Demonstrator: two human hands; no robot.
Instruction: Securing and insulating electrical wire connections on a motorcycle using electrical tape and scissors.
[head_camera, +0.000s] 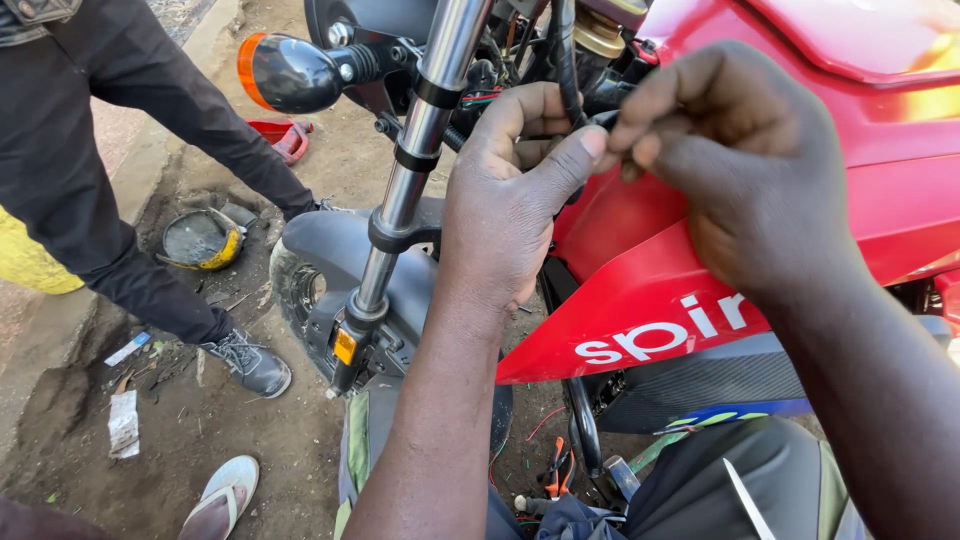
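Observation:
A red motorcycle (700, 250) fills the right of the head view, its chrome front fork (415, 150) running down to the grey mudguard (330, 245). My left hand (505, 210) reaches in behind the fork, fingers curled around black cables (563, 60) near the steering head. My right hand (740, 165) is beside it, fingertips pinched together on something small and dark at the cables, touching my left thumb. What exactly is pinched is hidden by the fingers.
An orange turn signal (285, 72) sticks out at the upper left. Another person in black trousers (90, 170) stands at the left with a dark shoe (250, 362) on the dirt. Orange-handled pliers (558, 470) lie on the ground below; a light sandal (222, 497) lies lower left.

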